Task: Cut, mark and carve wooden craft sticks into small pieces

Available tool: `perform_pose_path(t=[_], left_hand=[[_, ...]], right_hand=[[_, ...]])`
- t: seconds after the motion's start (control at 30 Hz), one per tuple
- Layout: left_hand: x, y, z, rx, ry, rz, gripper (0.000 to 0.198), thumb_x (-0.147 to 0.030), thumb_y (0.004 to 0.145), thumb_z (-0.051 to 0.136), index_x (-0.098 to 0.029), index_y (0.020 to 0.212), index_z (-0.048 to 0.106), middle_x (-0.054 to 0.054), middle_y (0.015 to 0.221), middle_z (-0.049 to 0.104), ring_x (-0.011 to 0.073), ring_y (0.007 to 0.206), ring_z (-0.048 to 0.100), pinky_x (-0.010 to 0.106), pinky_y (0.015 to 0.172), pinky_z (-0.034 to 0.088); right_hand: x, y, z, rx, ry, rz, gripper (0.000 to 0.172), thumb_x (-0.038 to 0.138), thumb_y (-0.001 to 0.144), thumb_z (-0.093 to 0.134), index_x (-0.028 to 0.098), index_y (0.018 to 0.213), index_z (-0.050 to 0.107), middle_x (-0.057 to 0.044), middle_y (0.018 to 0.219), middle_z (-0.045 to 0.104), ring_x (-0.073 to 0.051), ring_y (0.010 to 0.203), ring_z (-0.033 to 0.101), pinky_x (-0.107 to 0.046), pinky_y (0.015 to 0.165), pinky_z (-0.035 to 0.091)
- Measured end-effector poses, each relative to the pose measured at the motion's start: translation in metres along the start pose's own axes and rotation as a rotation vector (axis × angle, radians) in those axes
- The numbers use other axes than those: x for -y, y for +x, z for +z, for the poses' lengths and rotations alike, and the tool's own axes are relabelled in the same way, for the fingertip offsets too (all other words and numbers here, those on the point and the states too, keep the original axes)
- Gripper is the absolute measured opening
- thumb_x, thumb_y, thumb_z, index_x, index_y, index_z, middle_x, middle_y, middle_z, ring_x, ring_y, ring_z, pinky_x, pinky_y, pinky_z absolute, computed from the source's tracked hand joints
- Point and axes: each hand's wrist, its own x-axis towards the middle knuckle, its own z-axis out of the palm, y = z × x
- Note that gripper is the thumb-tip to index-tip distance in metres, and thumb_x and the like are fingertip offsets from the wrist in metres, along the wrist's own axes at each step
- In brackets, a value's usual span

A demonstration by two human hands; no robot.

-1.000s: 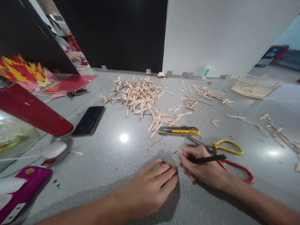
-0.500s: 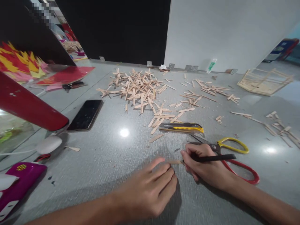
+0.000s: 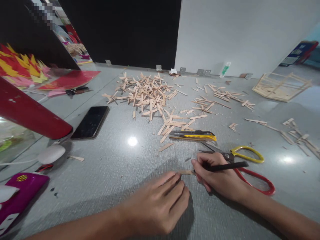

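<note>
My left hand [image 3: 162, 201] is closed, thumb and forefinger pinching the left end of a small flat wooden stick [image 3: 186, 172] low over the grey table. My right hand [image 3: 217, 175] is wrapped round a black pen [image 3: 231, 166], its tip down at the stick's right end; the fingers partly cover the tip. Just beyond the right hand lie scissors [image 3: 227, 156] with one yellow and one red handle, partly hidden by the hand. A yellow and black box cutter [image 3: 193, 135] rests farther out, and a single loose wooden stick [image 3: 166, 147] lies to its left.
A heap of wooden sticks [image 3: 147, 91] spreads across the back middle, with more scattered at right. An open stick frame [image 3: 282, 88] stands at the far right. At left are a phone [image 3: 90, 122], a red tube [image 3: 35, 111], a white mouse-like object [image 3: 51, 153] and a purple power strip [image 3: 23, 193].
My left thumb and forefinger have closed together on the stick's left end; before, the forefinger was raised. The right hand with the pen has hardly moved.
</note>
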Motion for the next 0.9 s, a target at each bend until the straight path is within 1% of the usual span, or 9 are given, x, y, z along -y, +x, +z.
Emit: perform_pose_path(t=[0.23,0.33,0.43,0.6,0.77,0.9], left_hand=[[-0.0012,-0.0006,0.002,-0.007,0.014,-0.012,0.024,-0.007,0.1,0.053,-0.004,0.104,0.077,0.015,0.1,0.081,0.0268,0.094,0.079,0.042,0.092,0.066],[-0.0013,-0.0019,0.0024,0.006,0.018,-0.015,0.024,-0.009,0.101,0.054,-0.004,0.106,0.076,0.015,0.102,0.081,0.0283,0.099,0.078,0.043,0.092,0.065],[-0.0009,-0.0026,0.0019,0.007,0.016,-0.022,0.024,-0.007,0.1,0.053,-0.003,0.105,0.076,0.015,0.101,0.081,0.0286,0.1,0.078,0.041,0.09,0.065],[-0.0008,-0.0019,0.0009,0.013,0.002,-0.023,0.023,-0.004,0.099,0.053,-0.003,0.104,0.075,0.015,0.098,0.08,0.0279,0.096,0.078,0.039,0.084,0.066],[-0.0019,-0.0028,0.0017,0.031,-0.004,-0.03,0.022,-0.004,0.099,0.054,-0.003,0.106,0.075,0.016,0.1,0.08,0.0276,0.099,0.077,0.039,0.087,0.065],[-0.0014,-0.0034,0.0029,0.016,-0.01,-0.023,0.023,-0.004,0.099,0.053,-0.003,0.105,0.075,0.015,0.099,0.08,0.0275,0.098,0.077,0.039,0.086,0.065]], right_hand=[[-0.0034,-0.0021,0.0001,-0.014,0.006,0.0,0.046,0.042,0.105,0.056,0.022,0.065,0.05,0.009,0.043,0.048,-0.005,0.031,0.045,-0.014,0.032,0.033],[-0.0034,-0.0019,0.0006,-0.019,0.009,0.003,0.046,0.043,0.105,0.056,0.022,0.064,0.048,0.009,0.045,0.049,-0.005,0.031,0.046,-0.014,0.032,0.033],[-0.0029,-0.0012,0.0013,-0.02,0.002,0.005,0.046,0.043,0.105,0.056,0.023,0.064,0.047,0.009,0.045,0.049,-0.005,0.031,0.045,-0.015,0.032,0.033],[-0.0002,-0.0013,0.0017,-0.022,-0.025,-0.004,0.047,0.039,0.105,0.055,0.023,0.063,0.045,0.009,0.042,0.046,-0.005,0.031,0.043,-0.016,0.033,0.031],[0.0047,-0.0009,0.0009,-0.004,-0.042,-0.03,0.047,0.035,0.104,0.054,0.023,0.06,0.044,0.008,0.042,0.046,-0.006,0.033,0.042,-0.018,0.035,0.031],[0.0057,-0.0008,0.0003,0.0,-0.047,-0.044,0.047,0.034,0.103,0.054,0.024,0.058,0.043,0.008,0.042,0.046,-0.007,0.033,0.041,-0.019,0.035,0.03]])
